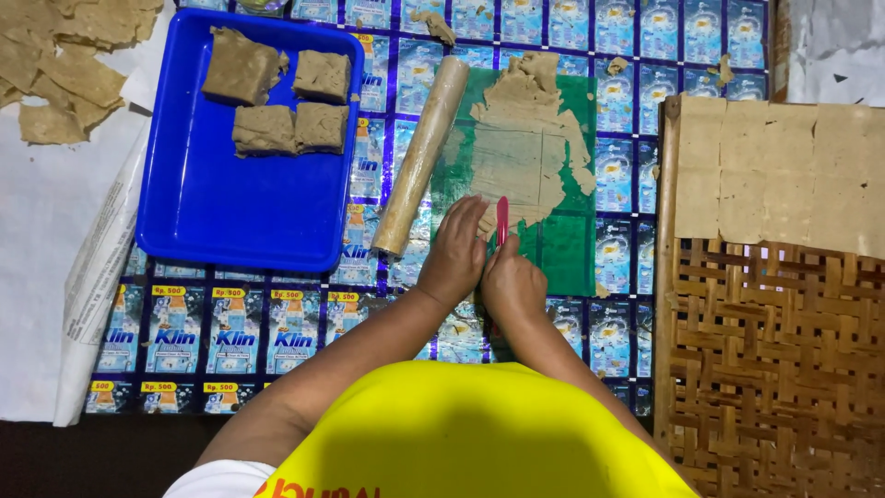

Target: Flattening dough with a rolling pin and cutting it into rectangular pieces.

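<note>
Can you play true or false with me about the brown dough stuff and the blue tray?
1. The blue tray holds four dough blocks. True.
2. The right hand holds a green tool. False: the thin tool at that hand is red.
3. The rolling pin lies between the tray and the green board. True.
4. The flat dough sheet lies on the woven rack. False: it lies on the green board; the woven rack carries pale cut squares.
5. The left hand rests inside the tray. False: it presses at the near edge of the dough sheet, beside the right hand.
</note>
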